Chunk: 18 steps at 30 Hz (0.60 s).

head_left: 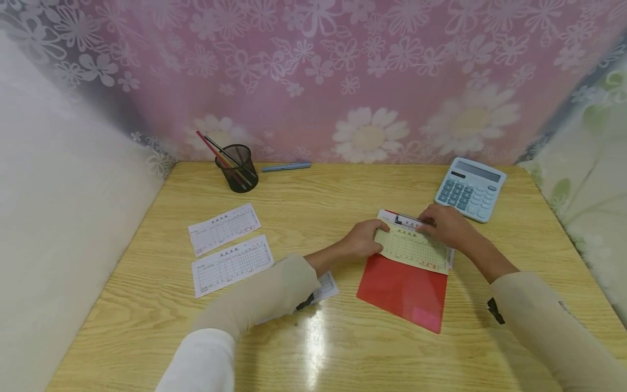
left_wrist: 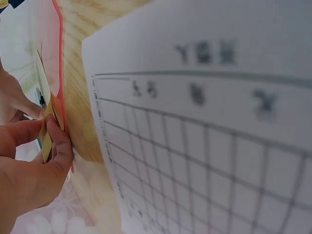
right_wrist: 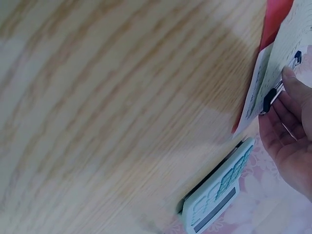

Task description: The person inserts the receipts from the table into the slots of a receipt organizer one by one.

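A red clipboard point(head_left: 401, 291) lies on the right half of the table, its metal clip point(head_left: 400, 219) at the far end. A yellow printed form point(head_left: 413, 251) lies over its upper part, with a white sheet point(head_left: 386, 216) showing beneath. My left hand point(head_left: 363, 238) pinches the yellow form's left edge between thumb and fingers. At the clip, my right hand point(head_left: 443, 224) grips the lever, thumb on top and fingers curled behind, as the right wrist view shows. Whether the form's top edge is under the clip, I cannot tell.
White printed forms point(head_left: 232, 265) lie on the left of the table, one partly under my left sleeve. A blue calculator point(head_left: 471, 189) stands close beyond my right hand. Along the back are a black mesh pen cup point(head_left: 238, 170) and a blue pen point(head_left: 286, 166).
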### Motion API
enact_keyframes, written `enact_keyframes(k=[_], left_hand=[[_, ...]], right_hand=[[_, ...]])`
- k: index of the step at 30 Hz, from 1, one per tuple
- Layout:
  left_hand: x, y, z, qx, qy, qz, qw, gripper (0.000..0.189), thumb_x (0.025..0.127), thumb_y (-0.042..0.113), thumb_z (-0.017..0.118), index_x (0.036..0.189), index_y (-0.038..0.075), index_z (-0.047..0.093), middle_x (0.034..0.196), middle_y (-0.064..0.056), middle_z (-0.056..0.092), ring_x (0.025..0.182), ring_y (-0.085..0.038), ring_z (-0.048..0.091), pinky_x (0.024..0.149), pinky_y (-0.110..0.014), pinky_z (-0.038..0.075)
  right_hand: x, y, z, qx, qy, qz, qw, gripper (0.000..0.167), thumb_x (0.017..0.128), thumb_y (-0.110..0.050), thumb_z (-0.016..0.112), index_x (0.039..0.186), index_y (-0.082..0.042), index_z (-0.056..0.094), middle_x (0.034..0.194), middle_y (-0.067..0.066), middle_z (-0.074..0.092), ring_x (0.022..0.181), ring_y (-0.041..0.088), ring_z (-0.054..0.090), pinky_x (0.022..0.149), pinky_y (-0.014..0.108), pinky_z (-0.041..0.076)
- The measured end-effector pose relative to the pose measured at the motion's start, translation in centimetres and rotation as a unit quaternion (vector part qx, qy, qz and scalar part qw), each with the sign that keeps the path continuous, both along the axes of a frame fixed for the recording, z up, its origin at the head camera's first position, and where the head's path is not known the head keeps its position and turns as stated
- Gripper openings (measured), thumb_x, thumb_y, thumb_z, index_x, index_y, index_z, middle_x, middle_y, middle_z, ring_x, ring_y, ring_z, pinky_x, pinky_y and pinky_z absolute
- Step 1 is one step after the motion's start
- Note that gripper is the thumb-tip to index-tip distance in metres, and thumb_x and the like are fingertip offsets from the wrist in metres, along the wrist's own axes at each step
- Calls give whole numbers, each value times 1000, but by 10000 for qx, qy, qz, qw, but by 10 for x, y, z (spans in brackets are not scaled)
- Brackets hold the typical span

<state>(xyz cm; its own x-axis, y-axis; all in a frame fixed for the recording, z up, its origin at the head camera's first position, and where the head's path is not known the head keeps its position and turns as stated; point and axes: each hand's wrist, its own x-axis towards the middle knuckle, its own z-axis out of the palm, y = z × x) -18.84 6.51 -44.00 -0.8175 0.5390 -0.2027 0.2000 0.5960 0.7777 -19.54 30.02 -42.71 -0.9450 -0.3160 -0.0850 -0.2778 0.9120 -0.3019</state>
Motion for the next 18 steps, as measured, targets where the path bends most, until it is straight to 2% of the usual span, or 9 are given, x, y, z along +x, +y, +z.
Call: enact_keyframes(k=[3,9,10,16,17,18], left_hand=[[-1,4,2,-170,100,-36,9998,46,80,-2,64,125,9,58,131,-3,57,106,-9,50,84,-15,40],[-1,7,5,-436,240,-105,9987,45,81,-1,62,125,7,57,131,-4,56,110,-10,52,88,-16,42],[-4,9,-1,-448,342,-106,9984,46,80,-1,62,124,8,58,130,-3,57,109,-10,52,88,-17,42],[-4,11,2,-698,561,-177,9958,45,80,0,61,124,9,57,128,-4,57,105,-12,52,87,-19,42],[-1,10,7,-755,531,-190,9955,45,81,1,61,126,7,56,129,-5,56,106,-13,52,88,-19,41],[-2,10,7,-792,595,-206,9949,45,81,2,61,126,8,56,129,-5,56,105,-13,51,88,-19,41]], right_hand=[[0,1,0,-1,26,61,10000,27,85,-19,71,103,1,69,94,13,66,81,23,59,71,41,47],[4,0,-1,51,300,247,9992,25,85,-17,70,102,2,69,92,12,64,79,22,57,71,41,46],[4,-1,-1,52,360,281,9989,25,85,-16,70,102,2,69,92,12,63,79,22,57,71,41,46],[6,-1,-2,55,600,423,9973,23,86,-14,68,101,4,68,92,14,64,80,25,59,73,43,48],[6,-1,-2,52,646,451,9969,23,86,-13,68,101,4,68,93,14,64,81,26,60,73,44,49],[7,-1,-3,38,691,482,9964,22,86,-13,68,101,4,68,92,15,64,81,26,60,73,44,49]])
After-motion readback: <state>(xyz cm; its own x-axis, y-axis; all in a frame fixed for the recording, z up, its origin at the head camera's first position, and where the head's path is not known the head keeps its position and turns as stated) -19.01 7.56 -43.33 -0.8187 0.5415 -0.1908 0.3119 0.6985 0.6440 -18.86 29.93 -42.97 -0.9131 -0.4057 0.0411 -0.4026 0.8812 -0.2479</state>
